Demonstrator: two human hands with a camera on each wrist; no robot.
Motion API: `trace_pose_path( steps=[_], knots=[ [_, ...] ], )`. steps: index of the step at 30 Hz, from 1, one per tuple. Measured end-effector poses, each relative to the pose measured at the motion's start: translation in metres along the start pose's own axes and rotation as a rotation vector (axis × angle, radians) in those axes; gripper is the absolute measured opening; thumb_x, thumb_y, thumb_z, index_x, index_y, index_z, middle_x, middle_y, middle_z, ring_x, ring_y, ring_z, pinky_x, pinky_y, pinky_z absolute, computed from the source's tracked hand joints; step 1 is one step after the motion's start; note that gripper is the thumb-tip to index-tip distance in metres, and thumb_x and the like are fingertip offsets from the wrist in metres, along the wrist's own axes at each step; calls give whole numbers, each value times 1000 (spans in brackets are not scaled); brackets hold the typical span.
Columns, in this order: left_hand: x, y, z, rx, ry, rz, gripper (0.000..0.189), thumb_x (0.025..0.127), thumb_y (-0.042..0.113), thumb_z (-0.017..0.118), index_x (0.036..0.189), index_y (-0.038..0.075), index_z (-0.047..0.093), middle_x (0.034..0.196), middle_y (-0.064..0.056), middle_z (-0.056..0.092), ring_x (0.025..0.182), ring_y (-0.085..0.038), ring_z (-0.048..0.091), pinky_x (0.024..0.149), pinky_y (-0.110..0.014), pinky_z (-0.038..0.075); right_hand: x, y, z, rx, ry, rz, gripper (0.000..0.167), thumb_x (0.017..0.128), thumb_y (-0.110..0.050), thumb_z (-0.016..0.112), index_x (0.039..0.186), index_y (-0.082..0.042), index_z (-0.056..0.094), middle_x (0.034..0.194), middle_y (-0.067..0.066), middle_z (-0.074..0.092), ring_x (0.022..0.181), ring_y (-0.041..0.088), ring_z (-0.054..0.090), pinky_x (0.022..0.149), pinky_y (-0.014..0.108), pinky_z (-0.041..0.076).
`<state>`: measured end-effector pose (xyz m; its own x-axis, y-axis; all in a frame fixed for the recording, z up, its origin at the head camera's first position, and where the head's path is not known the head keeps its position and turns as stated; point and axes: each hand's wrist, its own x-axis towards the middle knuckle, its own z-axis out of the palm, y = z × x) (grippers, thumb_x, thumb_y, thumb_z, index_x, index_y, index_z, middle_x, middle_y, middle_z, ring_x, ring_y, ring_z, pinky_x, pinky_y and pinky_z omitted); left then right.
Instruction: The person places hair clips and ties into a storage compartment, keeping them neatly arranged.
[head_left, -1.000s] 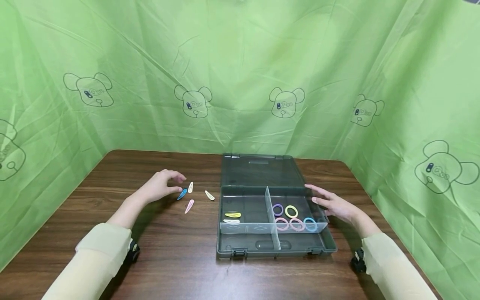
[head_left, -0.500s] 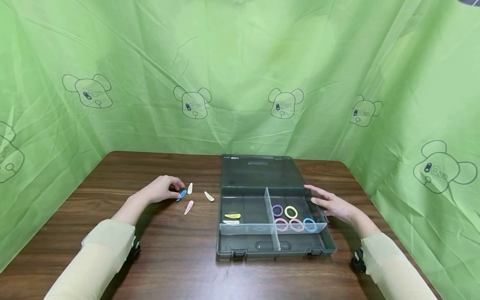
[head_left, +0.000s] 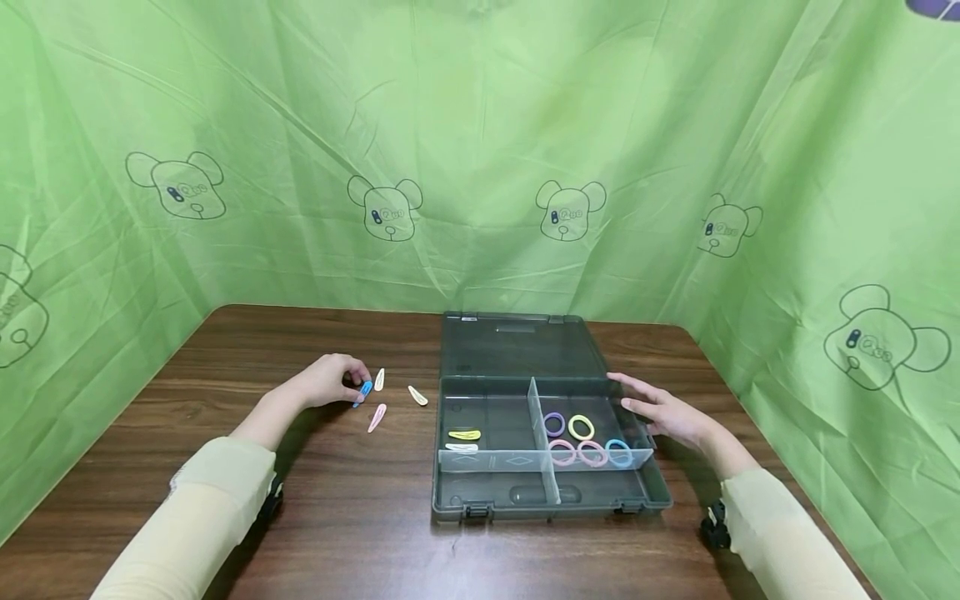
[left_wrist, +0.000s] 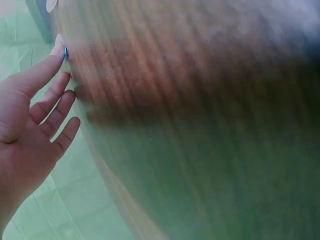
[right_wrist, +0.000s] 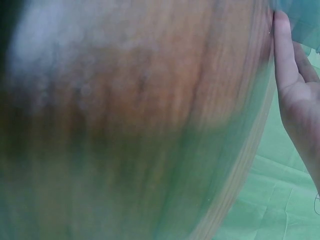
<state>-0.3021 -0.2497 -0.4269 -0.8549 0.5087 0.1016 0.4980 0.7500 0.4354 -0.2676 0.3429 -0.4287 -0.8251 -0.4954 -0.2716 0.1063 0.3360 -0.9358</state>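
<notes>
Left of the open grey box (head_left: 495,404), the left hand (head_left: 327,381) pinches a blue clip (head_left: 366,388) between thumb and fingertip (other fingers loosely bent), while at the box's right side the right hand (head_left: 672,417) rests against it, fingers nearly straight and apart.

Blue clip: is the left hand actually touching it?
Touching. The left wrist view shows the blue clip right against the thumb tip of the left hand, with no gap visible between them.
</notes>
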Motion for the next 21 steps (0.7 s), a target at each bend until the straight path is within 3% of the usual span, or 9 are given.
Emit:
trace_pose_path(
  steps=[13,21],
  knots=[
    [-2,4,1,-52,-37,-40,22,71,10,78,89,8,66,68,7,59,64,-6,52,67,-26,41,1,1,0,-15,-3,2,58,100,-28,44,151,-28,17,151,21,24,124,30,48,92,45,46],
    [0,6,0,-44,-49,-49,13,72,6,74,82,9,65,67,6,60,64,-7,52,66,-26,42,1,1,0,-62,27,19,56,100,-29,45,150,-32,20,155,9,17,137,34,24,98,54,39]
  ],
)
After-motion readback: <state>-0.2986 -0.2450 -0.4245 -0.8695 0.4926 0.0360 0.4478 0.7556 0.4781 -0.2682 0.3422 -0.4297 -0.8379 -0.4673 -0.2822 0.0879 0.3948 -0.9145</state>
